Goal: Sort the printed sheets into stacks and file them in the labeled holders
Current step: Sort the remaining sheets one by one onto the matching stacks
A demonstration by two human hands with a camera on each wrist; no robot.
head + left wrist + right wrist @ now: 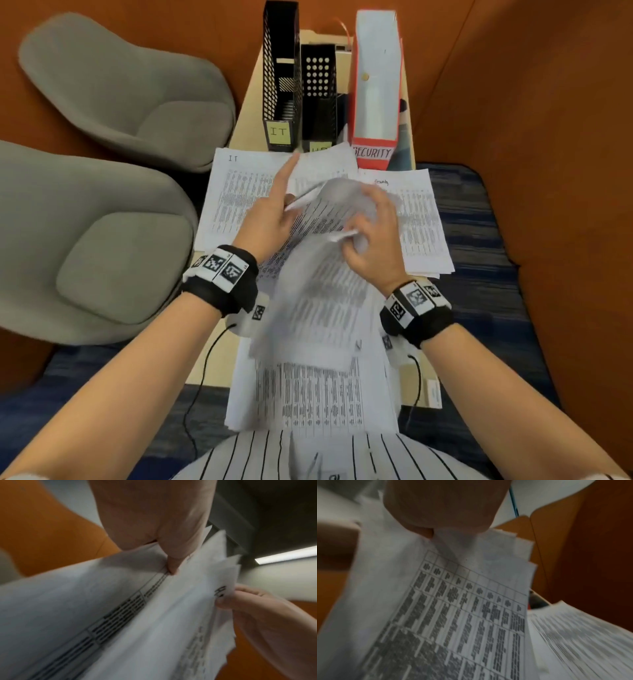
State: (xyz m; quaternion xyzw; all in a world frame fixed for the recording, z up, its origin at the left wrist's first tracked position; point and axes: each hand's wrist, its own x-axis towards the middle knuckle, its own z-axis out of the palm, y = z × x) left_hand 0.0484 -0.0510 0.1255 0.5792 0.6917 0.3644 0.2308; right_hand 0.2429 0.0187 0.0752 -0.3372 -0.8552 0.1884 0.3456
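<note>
Midway through sorting, with both hands together over the table (245,113), just short of the SECURITY holder (375,102). Left hand (270,216) pinching the bundle of printed sheets (318,291), forefinger straight; right hand (370,233) curled round one lifted corner. Likely to slip and fan across the IT stack (236,192) under so loose a pinch. Middle holder's label half covered; print too blurred to read.

3 holders (318,99) stand behind sheets (239,192).
</note>
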